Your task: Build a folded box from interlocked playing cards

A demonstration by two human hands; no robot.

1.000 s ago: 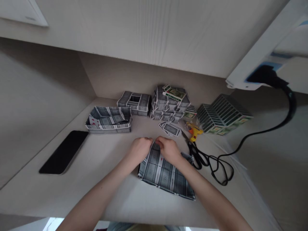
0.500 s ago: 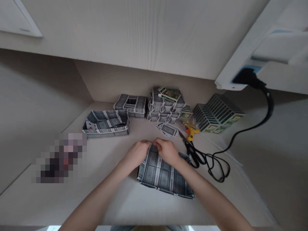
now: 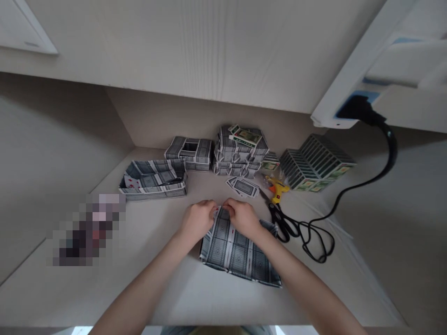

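A box made of playing cards (image 3: 237,251), patterned grey backs outward, lies tilted on the desk in front of me. At its far left corner my left hand (image 3: 199,217) is closed in a pinch on the edge, with a bit of a red-marked card face showing by the fingertips. Close beside it, my right hand (image 3: 242,218) pinches the same far edge, its forearm crossing over the box's right part. The fingers hide the exact spot they grip. Just beyond the hands lie several loose playing cards (image 3: 244,187).
An open card tray (image 3: 153,188) stands at the left, a card box with a hole (image 3: 200,160) and stacked card boxes (image 3: 240,158) behind. Black scissors (image 3: 279,218), a yellow glue gun (image 3: 278,188), a coiled black cord (image 3: 310,228) and stacked card packs (image 3: 317,163) are at the right.
My left hand has shifted slightly, its fingers more upright at the box's corner, and a red-marked card face now shows there. The right hand and box are nearly still.
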